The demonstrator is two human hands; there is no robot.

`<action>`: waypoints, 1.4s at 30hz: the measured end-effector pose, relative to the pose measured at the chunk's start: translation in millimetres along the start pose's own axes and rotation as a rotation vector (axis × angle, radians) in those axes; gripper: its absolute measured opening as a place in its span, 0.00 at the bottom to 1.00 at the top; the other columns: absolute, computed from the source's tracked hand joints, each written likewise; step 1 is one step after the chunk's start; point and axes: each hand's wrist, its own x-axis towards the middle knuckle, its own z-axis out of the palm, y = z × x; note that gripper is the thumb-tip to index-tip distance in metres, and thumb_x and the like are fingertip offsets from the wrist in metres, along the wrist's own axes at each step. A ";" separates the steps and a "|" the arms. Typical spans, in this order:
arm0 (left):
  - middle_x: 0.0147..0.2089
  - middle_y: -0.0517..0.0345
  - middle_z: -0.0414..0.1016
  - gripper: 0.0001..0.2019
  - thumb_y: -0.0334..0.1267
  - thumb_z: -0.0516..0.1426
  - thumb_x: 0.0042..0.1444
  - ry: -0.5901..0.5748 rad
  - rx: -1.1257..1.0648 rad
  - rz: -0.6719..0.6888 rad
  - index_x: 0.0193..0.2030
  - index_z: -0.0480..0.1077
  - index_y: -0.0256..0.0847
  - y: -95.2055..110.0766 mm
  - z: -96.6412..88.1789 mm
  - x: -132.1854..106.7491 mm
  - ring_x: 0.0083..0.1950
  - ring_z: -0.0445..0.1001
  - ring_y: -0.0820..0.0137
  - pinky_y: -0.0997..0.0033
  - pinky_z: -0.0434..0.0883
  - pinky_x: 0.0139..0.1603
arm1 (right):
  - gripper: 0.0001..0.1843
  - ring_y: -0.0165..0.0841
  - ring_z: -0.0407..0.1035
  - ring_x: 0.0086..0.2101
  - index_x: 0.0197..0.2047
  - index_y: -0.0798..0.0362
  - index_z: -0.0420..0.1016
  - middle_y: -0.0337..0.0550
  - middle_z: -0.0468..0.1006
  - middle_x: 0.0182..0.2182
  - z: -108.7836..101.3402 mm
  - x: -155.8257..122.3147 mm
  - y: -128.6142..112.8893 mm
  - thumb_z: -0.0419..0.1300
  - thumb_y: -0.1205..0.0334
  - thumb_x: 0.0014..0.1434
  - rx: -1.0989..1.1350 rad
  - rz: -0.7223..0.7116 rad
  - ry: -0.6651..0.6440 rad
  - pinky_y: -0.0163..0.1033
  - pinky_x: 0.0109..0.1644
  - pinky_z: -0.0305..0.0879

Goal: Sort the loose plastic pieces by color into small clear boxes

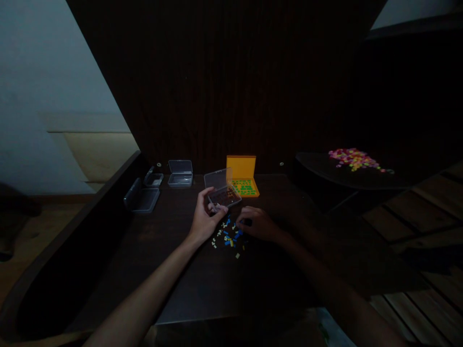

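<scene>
My left hand (209,213) grips the near left side of a clear plastic box (236,201) with its hinged lid raised. Small dark or brownish pieces lie inside the box. Below it, a loose scatter of small blue, yellow and cream pieces (227,241) covers the dark desk (173,270). My right hand (257,222) is over the right edge of this scatter, fingers curled together and pointing down; whatever sits between the fingertips is too small to make out. Just behind the clear box stands an open orange box (241,167) with green pieces in it.
Several open clear boxes stand at the back left, among them one clear box (180,180) near the back panel and another clear box (145,200) by the side wall. On a dark shelf (314,166) at the right lies a heap of pink, red and yellow pieces (356,159).
</scene>
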 end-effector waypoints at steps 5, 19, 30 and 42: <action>0.34 0.65 0.70 0.32 0.35 0.65 0.47 0.012 0.034 -0.038 0.58 0.57 0.44 3.9 4.1 -6.0 0.34 0.74 0.75 0.72 0.71 0.42 | 0.11 0.30 0.70 0.30 0.32 0.54 0.76 0.40 0.78 0.29 -8.6 0.3 -3.6 0.58 0.56 0.61 0.248 0.108 0.089 0.35 0.36 0.64; 0.34 0.62 0.72 0.35 0.35 0.65 0.47 -0.122 -0.015 -0.108 0.60 0.54 0.43 3.0 10.5 -16.1 0.35 0.73 0.75 0.74 0.69 0.40 | 0.10 0.25 0.63 0.19 0.31 0.53 0.73 0.36 0.74 0.22 -31.8 -2.1 -20.6 0.63 0.55 0.51 0.641 0.363 0.240 0.31 0.21 0.56; 0.33 0.63 0.72 0.35 0.35 0.65 0.47 -0.176 -0.005 -0.138 0.60 0.53 0.43 9.7 11.7 -19.1 0.34 0.74 0.74 0.73 0.69 0.39 | 0.12 0.26 0.64 0.20 0.31 0.54 0.74 0.37 0.74 0.22 -36.1 -3.3 -17.8 0.65 0.54 0.49 0.656 0.370 0.205 0.31 0.23 0.58; 0.32 0.62 0.73 0.35 0.34 0.66 0.47 -0.307 -0.056 -0.190 0.60 0.55 0.41 9.7 11.4 -21.3 0.31 0.73 0.75 0.73 0.69 0.38 | 0.07 0.27 0.66 0.25 0.32 0.55 0.78 0.39 0.77 0.26 -41.1 6.1 -24.8 0.62 0.60 0.54 0.273 0.099 0.122 0.32 0.29 0.60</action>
